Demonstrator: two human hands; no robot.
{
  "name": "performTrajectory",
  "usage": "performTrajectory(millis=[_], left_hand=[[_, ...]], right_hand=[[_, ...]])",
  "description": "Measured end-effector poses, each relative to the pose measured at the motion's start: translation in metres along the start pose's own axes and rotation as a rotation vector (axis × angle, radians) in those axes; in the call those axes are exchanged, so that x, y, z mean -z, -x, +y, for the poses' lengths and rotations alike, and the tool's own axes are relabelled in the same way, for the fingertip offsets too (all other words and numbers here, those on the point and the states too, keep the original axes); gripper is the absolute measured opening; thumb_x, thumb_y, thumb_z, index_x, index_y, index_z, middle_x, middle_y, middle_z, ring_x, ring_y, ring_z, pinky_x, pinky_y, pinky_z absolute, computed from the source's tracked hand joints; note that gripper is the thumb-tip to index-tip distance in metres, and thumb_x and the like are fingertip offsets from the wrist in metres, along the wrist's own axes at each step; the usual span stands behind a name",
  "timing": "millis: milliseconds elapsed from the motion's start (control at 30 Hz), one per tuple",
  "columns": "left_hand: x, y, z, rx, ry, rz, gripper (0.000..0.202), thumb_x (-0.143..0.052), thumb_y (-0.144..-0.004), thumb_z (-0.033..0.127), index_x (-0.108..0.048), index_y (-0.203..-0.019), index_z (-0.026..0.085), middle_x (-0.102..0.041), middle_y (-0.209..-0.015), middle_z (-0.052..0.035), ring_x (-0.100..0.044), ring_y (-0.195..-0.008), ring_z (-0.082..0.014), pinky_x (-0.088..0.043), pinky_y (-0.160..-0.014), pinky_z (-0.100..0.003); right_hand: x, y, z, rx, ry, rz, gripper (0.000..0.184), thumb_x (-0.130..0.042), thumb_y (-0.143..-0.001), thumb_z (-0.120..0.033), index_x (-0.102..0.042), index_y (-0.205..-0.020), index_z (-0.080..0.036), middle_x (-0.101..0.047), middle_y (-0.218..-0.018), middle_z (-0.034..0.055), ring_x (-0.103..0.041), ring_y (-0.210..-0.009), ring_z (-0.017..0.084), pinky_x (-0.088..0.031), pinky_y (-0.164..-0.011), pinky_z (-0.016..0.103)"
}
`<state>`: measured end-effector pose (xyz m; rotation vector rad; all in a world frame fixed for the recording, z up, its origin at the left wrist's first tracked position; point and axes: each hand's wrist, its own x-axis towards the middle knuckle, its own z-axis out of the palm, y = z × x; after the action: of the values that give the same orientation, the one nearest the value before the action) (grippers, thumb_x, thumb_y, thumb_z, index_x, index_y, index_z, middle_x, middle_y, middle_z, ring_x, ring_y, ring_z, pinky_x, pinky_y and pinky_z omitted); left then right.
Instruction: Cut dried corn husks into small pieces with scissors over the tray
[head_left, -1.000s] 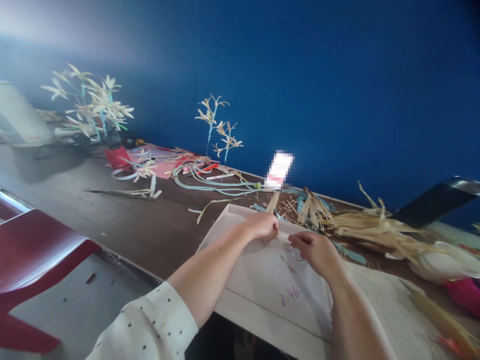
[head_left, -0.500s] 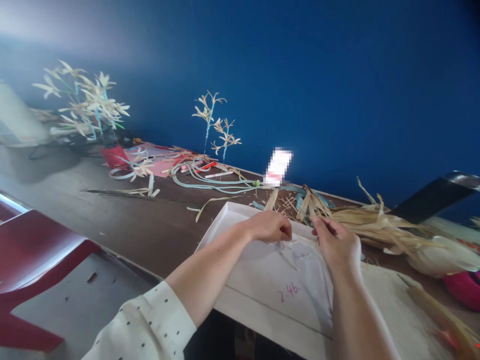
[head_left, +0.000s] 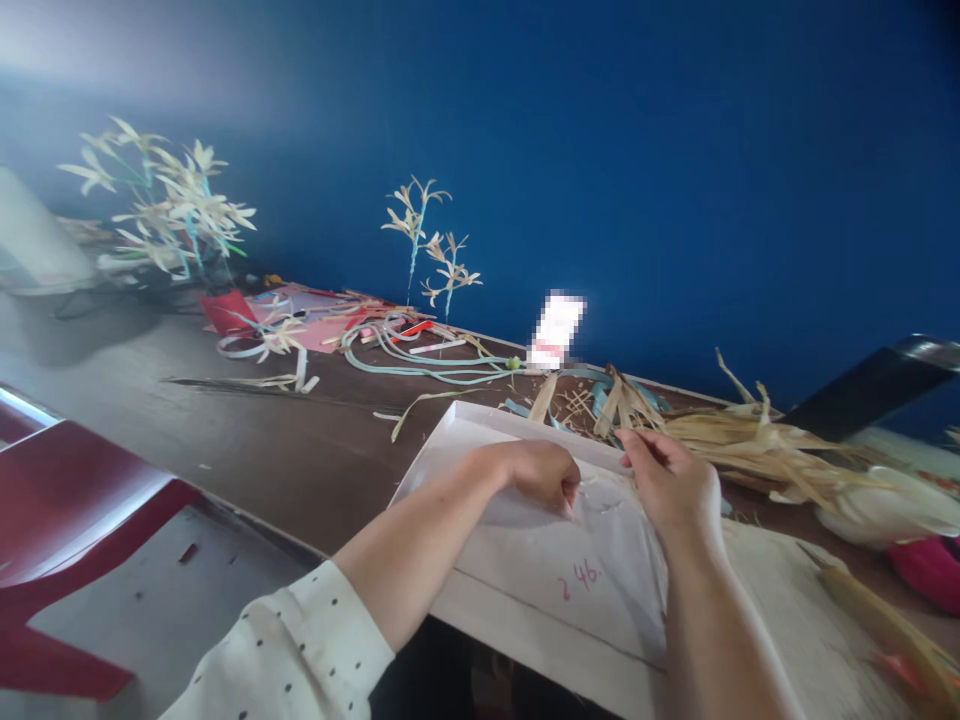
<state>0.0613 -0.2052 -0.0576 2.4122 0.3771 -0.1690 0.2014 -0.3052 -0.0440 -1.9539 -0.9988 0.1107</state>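
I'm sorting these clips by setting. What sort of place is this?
Probably a craft workroom. Dried husk strips are heaped on a long table, finished husk flowers stand on stems against the blue wall, and both hands work over a white tray.

Both hands, left hand (head_left: pixel 544 473) and right hand (head_left: pixel 670 485), pinch pale strips (head_left: pixel 600 487) over the white tray (head_left: pixel 457 432) (marked "246").

Whatever my left grip (head_left: pixel 544 472) pinches hides under my fingers; the card (head_left: pixel 556 331) by the wall is blurred out.
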Motion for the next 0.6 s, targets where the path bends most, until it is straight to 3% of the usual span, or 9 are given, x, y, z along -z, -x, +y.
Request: performTrajectory(millis=[167,367,500,600], left_hand=[[0.008,0.002,-0.007,-0.015,0.138,0.069,0.017,-0.062,-0.066,0.027,-0.066,-0.079,0.017,-0.066,-0.078,-0.0013,-0.057,-0.067,-0.0115,-0.040,-0.058,-0.021],[0.014,0.002,-0.012,0.038,0.755,0.316,0.022,-0.064,-0.070,0.029,-0.062,-0.084,0.012,-0.067,-0.081,-0.0062,-0.061,-0.072,-0.0112,-0.048,-0.063,-0.023],[0.014,0.000,-0.011,0.054,0.893,0.476,0.034,-0.072,-0.065,0.030,-0.062,-0.091,0.012,-0.067,-0.082,-0.0068,-0.062,-0.072,-0.0106,-0.051,-0.069,-0.026],[0.015,0.002,-0.007,0.051,0.934,0.541,0.030,-0.070,-0.069,0.029,-0.063,-0.092,0.011,-0.067,-0.081,-0.0068,-0.062,-0.070,-0.0101,-0.052,-0.071,-0.027]], right_hand=[[0.000,0.000,0.000,-0.017,-0.019,0.018,0.038,-0.059,-0.069,-0.049,-0.072,-0.081,-0.016,-0.066,-0.060,0.0051,-0.058,-0.057,0.019,-0.041,-0.056,0.027],[-0.001,-0.005,0.007,-0.056,-0.022,0.022,0.037,-0.058,-0.069,-0.048,-0.072,-0.080,-0.015,-0.067,-0.059,0.0065,-0.057,-0.054,0.020,-0.040,-0.054,0.028],[-0.005,-0.008,0.015,-0.053,0.009,-0.105,0.039,-0.057,-0.068,-0.051,-0.072,-0.080,-0.016,-0.068,-0.063,0.0056,-0.056,-0.051,0.018,-0.039,-0.051,0.028],[-0.009,-0.009,0.019,-0.059,0.025,-0.221,0.040,-0.055,-0.070,-0.050,-0.072,-0.084,-0.017,-0.068,-0.065,0.0038,-0.055,-0.049,0.016,-0.038,-0.049,0.027]])
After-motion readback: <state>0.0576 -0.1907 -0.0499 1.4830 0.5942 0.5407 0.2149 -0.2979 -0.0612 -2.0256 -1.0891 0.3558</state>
